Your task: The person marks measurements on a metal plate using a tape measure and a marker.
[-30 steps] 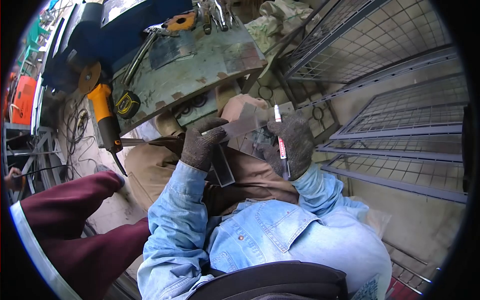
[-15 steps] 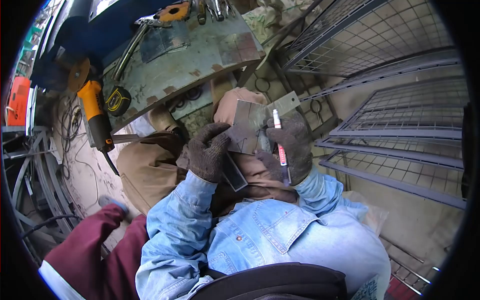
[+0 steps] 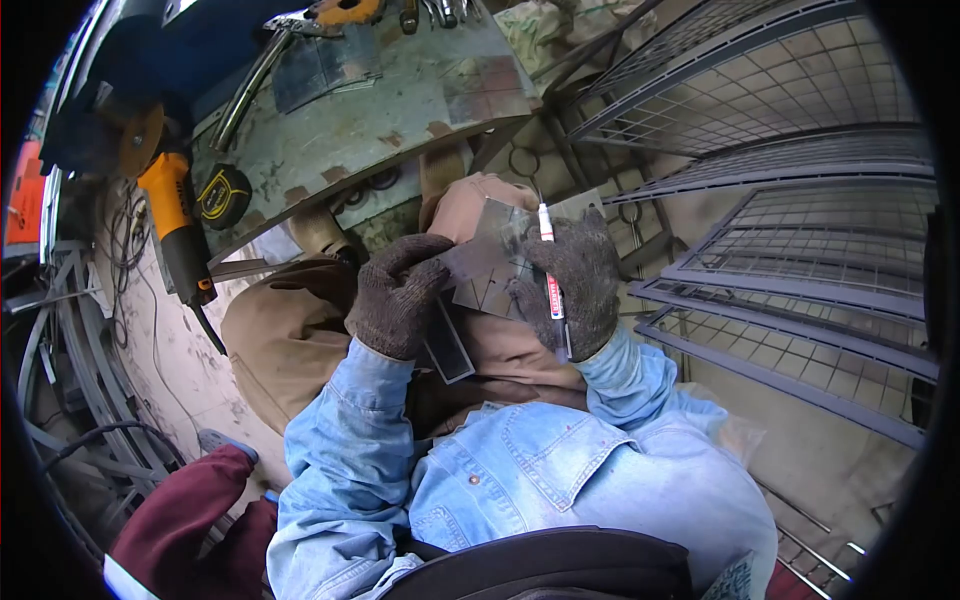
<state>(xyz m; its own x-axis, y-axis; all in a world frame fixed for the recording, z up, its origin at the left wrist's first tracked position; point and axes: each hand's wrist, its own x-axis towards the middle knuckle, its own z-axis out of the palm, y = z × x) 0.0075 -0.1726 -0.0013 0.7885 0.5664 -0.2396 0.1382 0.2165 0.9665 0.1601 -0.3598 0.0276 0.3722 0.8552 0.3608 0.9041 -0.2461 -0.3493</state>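
My left hand (image 3: 402, 293), in a dark knitted glove, is closed on the left edge of a thin metal sheet (image 3: 490, 248) held above my lap. My right hand (image 3: 575, 280), also gloved, holds a white and red marker (image 3: 552, 270) upright across its palm and grips the steel square (image 3: 583, 205) behind the sheet. The right fingertips are partly hidden. A dark flat bar (image 3: 447, 343) slants across my lap below the left hand.
A worn metal table (image 3: 400, 130) stands ahead, with a hammer (image 3: 250, 90), metal plates (image 3: 325, 68) and a tape measure (image 3: 223, 196). An orange grinder (image 3: 170, 205) is at its left edge. Wire-mesh frames (image 3: 800, 235) stand right. Another person's maroon-clad leg (image 3: 180, 510) is lower left.
Both hands have shifted slightly, the left one up and to the left. The sheet has tilted, and the other person's leg has moved. The table and grinder appear shifted in view.
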